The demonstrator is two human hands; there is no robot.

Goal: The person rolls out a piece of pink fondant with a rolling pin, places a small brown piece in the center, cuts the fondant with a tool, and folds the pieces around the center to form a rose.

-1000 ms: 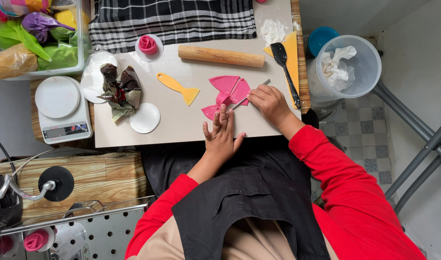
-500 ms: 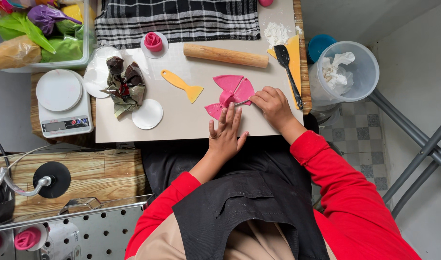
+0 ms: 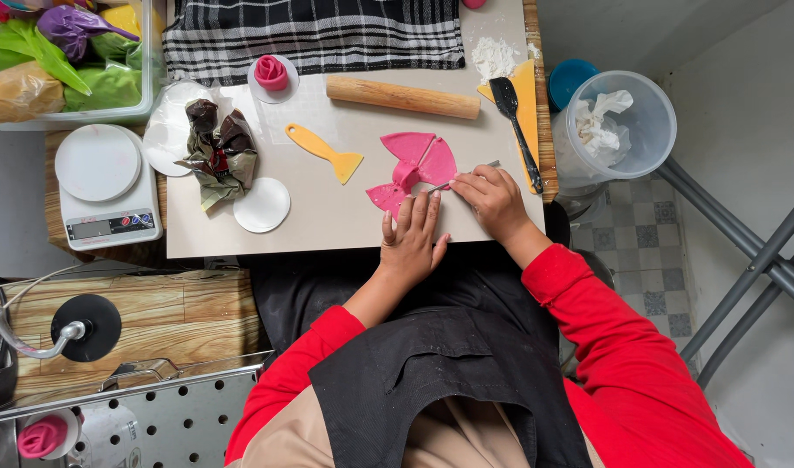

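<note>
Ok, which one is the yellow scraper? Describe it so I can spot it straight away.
Start at the beige board in the middle of the view. Below the rolling pin and left of the pink dough under the hands lies the scraper. It is small, flat and yellow, with a thin handle widening to a fan-shaped blade, unlike the long black spatula at the board's right edge.

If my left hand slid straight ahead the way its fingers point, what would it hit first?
Probably the flat pink dough pieces; the left hand already has its fingertips at their near edge. Farther along lies the wooden rolling pin.
</note>
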